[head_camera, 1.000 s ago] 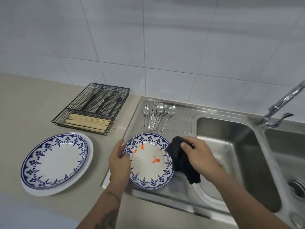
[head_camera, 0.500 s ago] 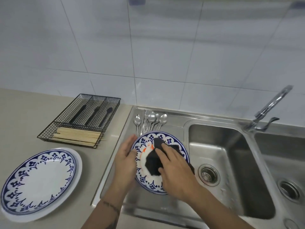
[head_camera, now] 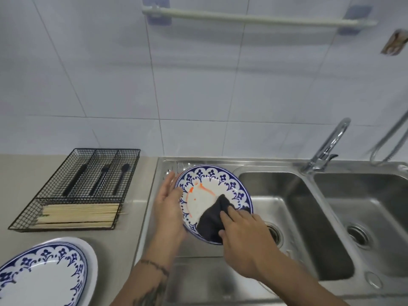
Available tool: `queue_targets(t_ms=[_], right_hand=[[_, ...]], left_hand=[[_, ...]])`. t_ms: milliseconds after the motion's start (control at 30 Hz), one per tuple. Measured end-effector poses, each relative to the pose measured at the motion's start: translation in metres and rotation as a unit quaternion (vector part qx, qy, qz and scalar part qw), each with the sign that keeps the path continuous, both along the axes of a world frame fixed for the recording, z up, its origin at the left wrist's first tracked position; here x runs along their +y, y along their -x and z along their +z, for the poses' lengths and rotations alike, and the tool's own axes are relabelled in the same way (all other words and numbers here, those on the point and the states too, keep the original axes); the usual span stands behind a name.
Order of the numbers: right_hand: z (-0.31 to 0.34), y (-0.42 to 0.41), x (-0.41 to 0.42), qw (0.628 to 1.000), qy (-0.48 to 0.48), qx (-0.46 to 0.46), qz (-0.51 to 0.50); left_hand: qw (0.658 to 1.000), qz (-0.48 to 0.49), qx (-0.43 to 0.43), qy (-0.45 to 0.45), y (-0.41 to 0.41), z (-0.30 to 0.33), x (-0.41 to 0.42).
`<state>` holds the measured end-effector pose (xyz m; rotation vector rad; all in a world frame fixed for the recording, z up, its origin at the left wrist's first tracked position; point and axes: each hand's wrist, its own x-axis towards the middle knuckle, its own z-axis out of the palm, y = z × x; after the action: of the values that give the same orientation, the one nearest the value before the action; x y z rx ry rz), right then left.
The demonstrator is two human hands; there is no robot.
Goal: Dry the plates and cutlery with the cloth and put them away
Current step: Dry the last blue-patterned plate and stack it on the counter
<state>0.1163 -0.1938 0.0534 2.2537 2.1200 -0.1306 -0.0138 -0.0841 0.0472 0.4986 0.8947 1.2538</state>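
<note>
in the head view, the only one there is, the person holds a blue-patterned plate [head_camera: 209, 191] tilted up over the steel draining board [head_camera: 198, 279], just left of the left sink basin [head_camera: 293, 217]. the left hand [head_camera: 169, 202] cups the plate's left rim, fingers spread behind the edge and the thumb lying over the front border, so it is closed on the plate and bearing its weight. the right hand [head_camera: 245, 239] presses a dark cloth [head_camera: 213, 221] flat against the lower right of the plate's face, fingers bent over the bunched fabric. orange marks show on the white centre of the plate, above and left of the cloth. on the counter at the lower left a matching plate [head_camera: 42, 279] lies on a larger plain white one [head_camera: 91, 263]. behind them stands a black wire cutlery tray [head_camera: 72, 193], with pale chopsticks in its front compartment and three dark-handled utensils in the compartments behind. the loose cutlery on the draining board is almost wholly hidden behind the raised plate. the step in hand looks like drying this plate's face. the next move probably calls for sweeping the cloth across the uncovered upper left area, perhaps turning the plate for its back, and then laying it on the stack at the left with a firm grip throughout.
</note>
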Motion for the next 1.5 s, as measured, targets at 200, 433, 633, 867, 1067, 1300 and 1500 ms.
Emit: queue_targets(t_ms=[200,433,633,867,1067,1300,1500], right_hand=[[0.004,0.014,0.035,0.986,0.022,0.16,0.036],[0.014,-0.003,0.038,0.998,0.012,-0.037,-0.042],[0.03,0.033,0.018,0.974,0.012,0.226,0.032],[0.053,0.016,0.053,0.991,-0.065,0.119,0.005],[0.05,0.014,0.022,0.993,-0.045,0.107,-0.002],[0.066,0.039,0.018,0.964,-0.211,0.155,0.051],[0.067,0.033,0.018,0.985,-0.083,0.15,0.007]], left_hand=[[0.996,-0.078,-0.017,-0.035,-0.001,0.016,-0.001],[0.997,-0.034,-0.032,-0.066,0.024,0.039,0.019],[0.995,-0.043,-0.054,-0.073,0.029,0.045,0.023],[0.989,-0.08,-0.102,-0.067,0.019,0.059,0.008],[0.991,-0.046,-0.087,-0.09,0.034,0.076,0.02],[0.989,-0.065,-0.1,-0.091,0.032,0.083,0.021],[0.988,-0.072,-0.1,-0.095,0.037,0.084,0.023]])
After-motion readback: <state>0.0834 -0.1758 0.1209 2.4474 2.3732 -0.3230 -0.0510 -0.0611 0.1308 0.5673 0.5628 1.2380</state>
